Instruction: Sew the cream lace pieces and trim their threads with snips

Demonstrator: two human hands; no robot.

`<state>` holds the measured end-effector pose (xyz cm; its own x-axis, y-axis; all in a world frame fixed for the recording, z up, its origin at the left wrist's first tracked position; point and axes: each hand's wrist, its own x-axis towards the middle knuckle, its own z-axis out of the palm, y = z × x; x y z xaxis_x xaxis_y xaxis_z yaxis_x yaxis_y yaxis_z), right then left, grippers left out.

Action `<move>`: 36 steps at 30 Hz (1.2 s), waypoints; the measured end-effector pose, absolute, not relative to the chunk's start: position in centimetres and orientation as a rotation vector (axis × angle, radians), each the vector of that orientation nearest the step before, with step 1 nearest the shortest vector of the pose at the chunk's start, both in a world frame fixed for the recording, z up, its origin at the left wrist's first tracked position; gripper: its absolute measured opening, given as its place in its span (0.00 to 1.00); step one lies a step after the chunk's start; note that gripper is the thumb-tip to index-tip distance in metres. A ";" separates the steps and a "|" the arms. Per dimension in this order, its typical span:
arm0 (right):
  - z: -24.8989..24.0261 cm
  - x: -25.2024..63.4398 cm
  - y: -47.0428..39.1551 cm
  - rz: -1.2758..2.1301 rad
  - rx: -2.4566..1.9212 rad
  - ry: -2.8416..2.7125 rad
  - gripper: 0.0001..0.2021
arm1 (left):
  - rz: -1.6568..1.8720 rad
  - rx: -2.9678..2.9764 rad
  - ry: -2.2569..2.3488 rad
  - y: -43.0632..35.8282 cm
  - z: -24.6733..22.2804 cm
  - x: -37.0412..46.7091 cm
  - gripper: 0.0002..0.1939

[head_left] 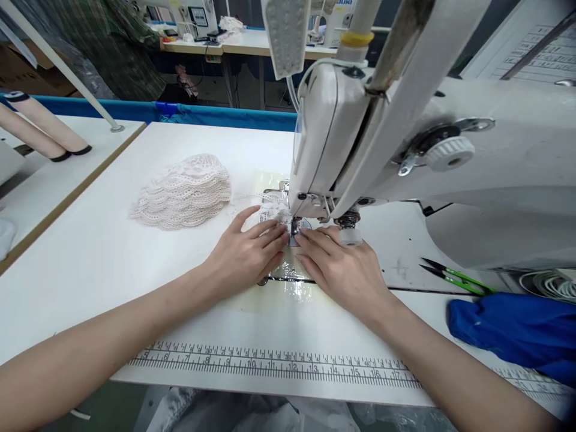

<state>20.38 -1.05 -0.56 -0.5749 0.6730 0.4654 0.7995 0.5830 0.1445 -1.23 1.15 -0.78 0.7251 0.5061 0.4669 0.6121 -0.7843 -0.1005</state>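
Note:
At the needle of a white sewing machine (333, 138), my left hand (247, 249) presses its bent fingertips onto a white lace piece (275, 210). The lace runs toward the presser foot (296, 226), and my fingers cover part of it. My right hand (344, 261) lies palm down on the other side of the foot. Its fingers are stretched out toward the foot, and I see nothing held in them. Left of my hands rests a layered pile of cream lace (184, 192), which a thin lace strand appears to join to the piece under my fingers.
Green-handled thread snips (456, 276) and a blue cloth (513, 330) lie to the right. A printed ruler (292, 366) follows the table's front edge. Cone-like tubes (49, 123) stand at the left. Behind the blue edging, a person in a checked sleeve (112, 42) is near another table.

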 end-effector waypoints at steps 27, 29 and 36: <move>1.6 19.4 -1.5 1.187 -0.978 -2.032 0.23 | -1.029 -3.439 -1.787 1.4 6.0 -4.9 0.16; 2.3 18.6 -1.9 1.614 -0.905 -1.822 0.29 | -1.108 -3.492 -1.825 0.7 6.5 -5.4 0.16; 3.3 16.7 -5.5 1.545 -1.019 -1.467 0.12 | -1.378 -3.504 -1.984 -3.3 6.5 -7.2 0.17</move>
<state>16.69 -5.54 3.33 -0.3922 0.9187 -0.0461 -0.0014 -0.0507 -0.9987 -7.17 -3.32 6.47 0.5357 0.8437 -0.0342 0.2624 -0.1278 0.9564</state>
